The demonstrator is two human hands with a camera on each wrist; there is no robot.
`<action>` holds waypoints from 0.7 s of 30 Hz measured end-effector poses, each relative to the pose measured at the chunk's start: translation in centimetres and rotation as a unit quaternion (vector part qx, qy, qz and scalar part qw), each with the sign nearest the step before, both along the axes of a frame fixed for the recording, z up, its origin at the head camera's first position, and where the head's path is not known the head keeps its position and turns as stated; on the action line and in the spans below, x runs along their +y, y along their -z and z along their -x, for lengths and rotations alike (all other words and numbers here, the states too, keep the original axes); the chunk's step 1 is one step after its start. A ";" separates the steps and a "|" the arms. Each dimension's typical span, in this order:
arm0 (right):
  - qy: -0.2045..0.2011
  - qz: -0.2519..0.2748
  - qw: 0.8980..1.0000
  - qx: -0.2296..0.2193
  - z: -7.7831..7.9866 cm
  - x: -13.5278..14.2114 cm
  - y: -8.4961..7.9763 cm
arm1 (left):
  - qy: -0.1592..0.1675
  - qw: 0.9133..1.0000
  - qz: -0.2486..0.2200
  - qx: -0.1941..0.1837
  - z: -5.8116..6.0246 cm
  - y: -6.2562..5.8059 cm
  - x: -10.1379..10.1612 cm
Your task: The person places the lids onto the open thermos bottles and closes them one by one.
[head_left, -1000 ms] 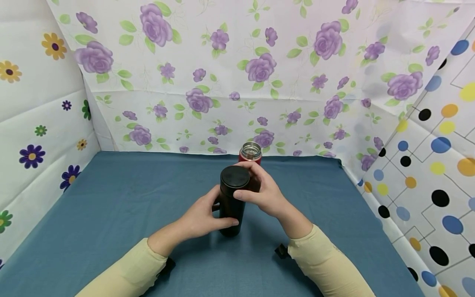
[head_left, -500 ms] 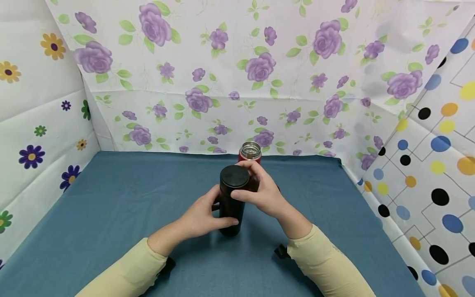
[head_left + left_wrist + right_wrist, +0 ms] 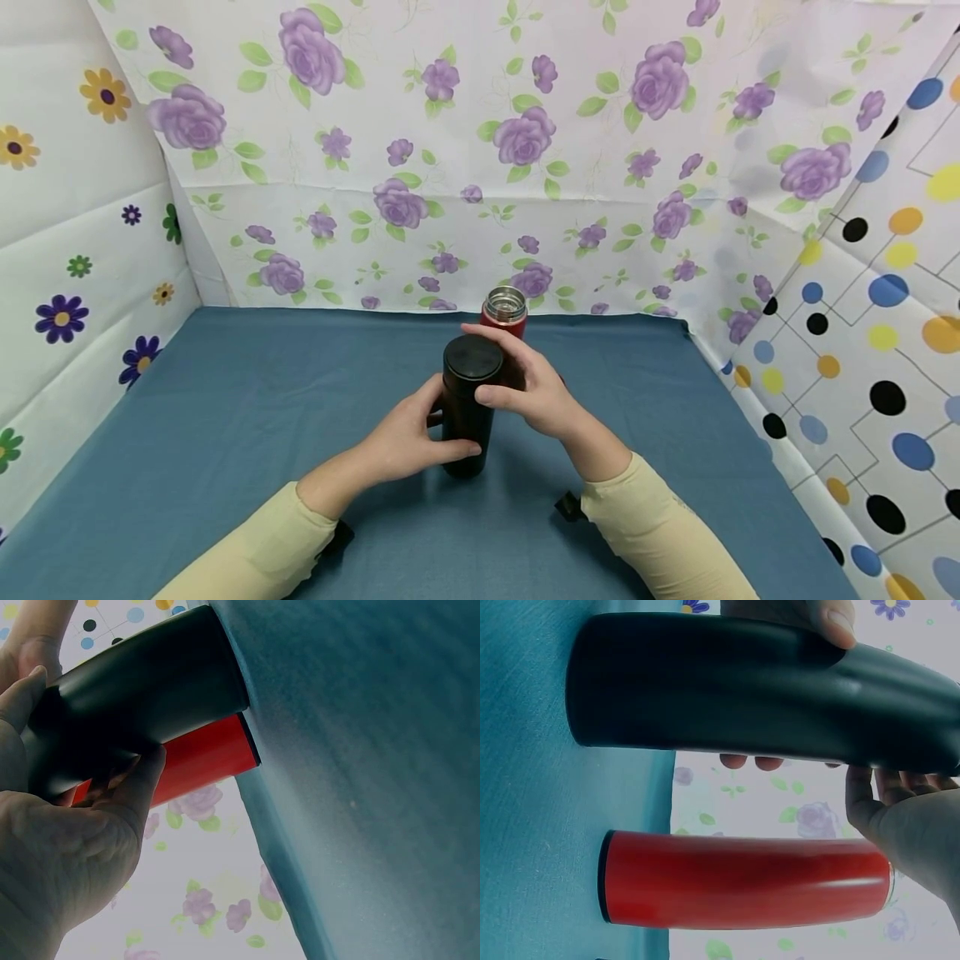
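Note:
A tall black thermos (image 3: pixel 468 417) stands upright on the blue cloth, its flat round lid (image 3: pixel 472 357) on top. My left hand (image 3: pixel 397 435) grips the body from the left, thumb across the front. Higher up, my right hand (image 3: pixel 538 390) holds the thermos round its top end, with the thumb in front and the forefinger behind the lid. In the right wrist view, the black thermos (image 3: pixel 705 682) shows its whole length, and several left fingertips appear past its edge. Just behind it stands a red thermos (image 3: pixel 742 881), whose open metal mouth (image 3: pixel 506 302) shows in the head view.
Blue cloth (image 3: pixel 262 417) covers the table. A white curtain with purple flowers (image 3: pixel 360 167) rises at the back edge. Patterned sheets hang at the left (image 3: pixel 67 250) and right (image 3: pixel 847 333). Black wrist mounts sit under both sleeves (image 3: pixel 660 525).
My right hand's forefinger has slid left behind the lid, and its thumb has shifted slightly right. The left hand and both thermoses stay in place.

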State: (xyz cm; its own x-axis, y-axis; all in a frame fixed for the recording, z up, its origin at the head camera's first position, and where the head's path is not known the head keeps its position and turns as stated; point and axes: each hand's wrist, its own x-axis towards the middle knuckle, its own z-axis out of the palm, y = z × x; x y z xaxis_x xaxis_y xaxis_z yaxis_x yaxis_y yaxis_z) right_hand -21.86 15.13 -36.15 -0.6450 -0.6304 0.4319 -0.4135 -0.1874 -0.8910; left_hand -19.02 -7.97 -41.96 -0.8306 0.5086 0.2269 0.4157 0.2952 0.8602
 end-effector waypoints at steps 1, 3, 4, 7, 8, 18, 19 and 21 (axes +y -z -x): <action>-0.003 0.000 1.000 0.000 0.0 0.0 0.0 | -0.001 1.000 0.001 0.000 0.0 0.0 0.0; -0.006 0.001 1.000 0.000 0.0 0.0 0.0 | -0.002 1.000 0.002 0.000 0.0 0.0 0.0; -0.005 0.001 1.000 0.000 0.0 0.0 0.1 | -0.002 1.000 0.002 0.000 0.0 0.0 0.0; 0.000 0.000 1.000 0.003 0.0 0.0 0.1 | -0.003 1.000 0.003 0.002 0.0 0.0 0.0; 0.000 0.000 1.000 0.003 0.0 0.0 0.1 | -0.003 1.000 0.002 0.001 0.0 0.0 0.0; 0.016 0.001 1.000 0.000 0.0 -0.1 0.1 | -0.002 1.000 0.002 0.002 -0.1 -0.1 -0.1; 0.019 0.000 1.000 -0.001 -0.1 -0.1 0.1 | -0.001 1.000 0.002 0.002 -0.1 -0.1 0.0; 0.023 -0.001 1.000 -0.006 -0.1 -0.1 0.1 | 0.000 1.000 0.001 0.002 -0.1 -0.1 0.0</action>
State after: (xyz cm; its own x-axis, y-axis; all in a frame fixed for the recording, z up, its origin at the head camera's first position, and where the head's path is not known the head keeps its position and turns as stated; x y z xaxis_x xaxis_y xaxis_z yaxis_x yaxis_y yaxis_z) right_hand -21.74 15.06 -36.26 -0.6784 -0.6012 0.4223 -0.4108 -0.1663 -0.8965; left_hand -18.87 -8.00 -41.89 -0.8299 0.5087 0.2290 0.4192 0.2978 0.8577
